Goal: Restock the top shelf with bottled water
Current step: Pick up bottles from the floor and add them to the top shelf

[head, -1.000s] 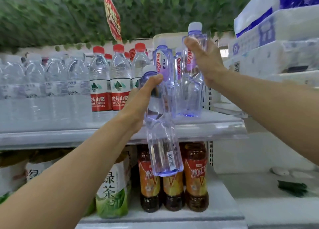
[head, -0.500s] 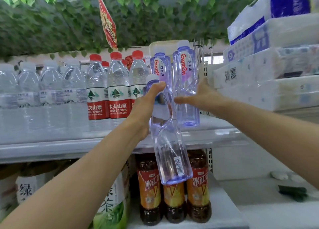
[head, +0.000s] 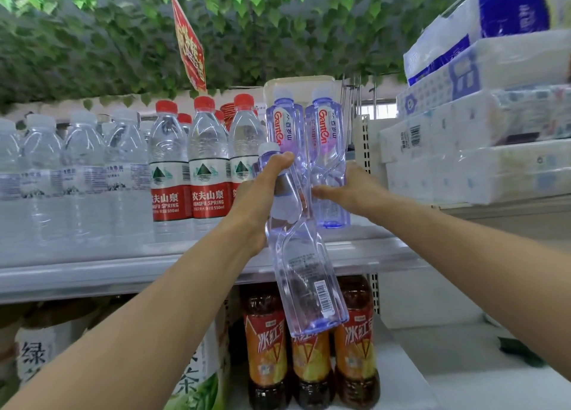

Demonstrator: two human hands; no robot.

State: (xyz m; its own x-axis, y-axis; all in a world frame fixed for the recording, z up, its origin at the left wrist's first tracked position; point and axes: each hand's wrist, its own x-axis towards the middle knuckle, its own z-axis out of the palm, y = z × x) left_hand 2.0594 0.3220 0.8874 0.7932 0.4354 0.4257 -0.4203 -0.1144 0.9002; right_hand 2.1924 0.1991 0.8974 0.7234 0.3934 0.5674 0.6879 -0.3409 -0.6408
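Observation:
My left hand (head: pixel 259 199) grips the upper part of a clear purple-tinted water bottle (head: pixel 304 279), which hangs tilted in front of the top shelf edge (head: pixel 123 273), base down and to the right. Two matching Ganten bottles (head: pixel 327 137) stand upright at the shelf's right end. My right hand (head: pixel 352 190) rests against the lower body of the right one, fingers stretched out to the left towards the held bottle.
Red-capped water bottles (head: pixel 207 174) and white-capped clear ones (head: pixel 83 177) fill the shelf to the left. Below stand iced tea bottles (head: pixel 265 341) and green tea (head: pixel 197 378). Stacked tissue packs (head: pixel 479 131) are at the right; a red sign (head: pixel 190 48) hangs overhead.
My right hand set its bottle upright on the shelf, let go near the cap and slid down to the lower body. My left hand still holds its tilted bottle in about the same place.

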